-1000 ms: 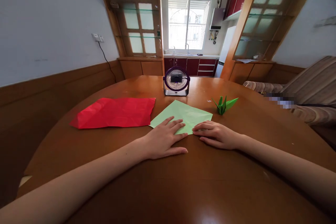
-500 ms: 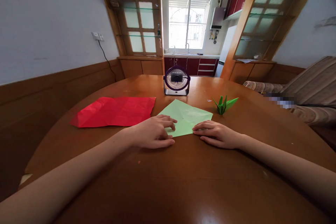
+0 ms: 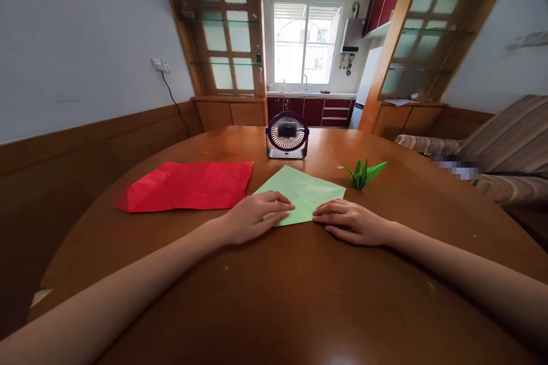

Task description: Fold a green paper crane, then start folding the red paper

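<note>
where hands [image 3: 252, 215] [image 3: 354, 222] rest (two), one green sheet [image 3: 306, 191] lies.

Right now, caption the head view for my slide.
Left hand and right hand at pale green paper sheet, between red paper sheet and folded green paper crane.

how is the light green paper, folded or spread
Spread out: the light green paper lies broad and mostly flat on the table. Cannot tell about edges under the hands.
</note>
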A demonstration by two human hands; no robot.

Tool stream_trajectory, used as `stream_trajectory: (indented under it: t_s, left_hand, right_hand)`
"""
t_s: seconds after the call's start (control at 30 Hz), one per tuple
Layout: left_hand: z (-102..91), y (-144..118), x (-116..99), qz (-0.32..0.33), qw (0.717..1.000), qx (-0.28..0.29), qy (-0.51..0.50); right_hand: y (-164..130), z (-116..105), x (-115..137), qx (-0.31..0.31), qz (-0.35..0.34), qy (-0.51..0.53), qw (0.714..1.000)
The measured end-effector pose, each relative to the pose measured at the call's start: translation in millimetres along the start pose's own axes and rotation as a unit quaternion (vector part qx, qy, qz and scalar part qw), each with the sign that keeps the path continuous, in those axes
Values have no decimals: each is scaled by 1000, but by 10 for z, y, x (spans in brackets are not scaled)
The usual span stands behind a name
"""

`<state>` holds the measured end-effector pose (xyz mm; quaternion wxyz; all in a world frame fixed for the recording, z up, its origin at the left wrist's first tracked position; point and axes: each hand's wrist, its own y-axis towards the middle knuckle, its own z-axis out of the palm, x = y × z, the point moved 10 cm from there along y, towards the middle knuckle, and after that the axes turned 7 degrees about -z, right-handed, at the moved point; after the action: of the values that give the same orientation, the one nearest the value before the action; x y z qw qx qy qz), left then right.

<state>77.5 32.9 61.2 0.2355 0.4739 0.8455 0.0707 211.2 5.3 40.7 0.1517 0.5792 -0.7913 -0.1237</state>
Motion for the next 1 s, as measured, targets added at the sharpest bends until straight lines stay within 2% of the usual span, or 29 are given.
stream_trajectory:
  t_s: [0.1,0.2,0.33,0.47,0.63,0.87,1.0]
  left_hand:
    - [224,-17,-150,70,990,15,125]
    - [374,-47,-243,152,958,8,245]
    - [413,-64,-286,209,920,-9,331]
    - [395,-74,-337,226,904,-23,363]
    - [375,-24,-240,168,911,-25,376]
    - [243,90,-17,-12,936,-50,349]
    - [247,134,61,-83,938,-55,332]
  right_hand:
    - [12,-44,22,-26,-7,15,1000]
    - [12,-114,-14,-68,0,37,997]
    - [-43,-189,-231,-118,59,16,991]
    - [-132,-157,-493,-102,140,-23,985]
    - [-132,-147,-480,-84,146,-23,985]
    - [23,-136,-106,-72,75,-53,993]
    - [117,-60,82,-59,45,-3,997]
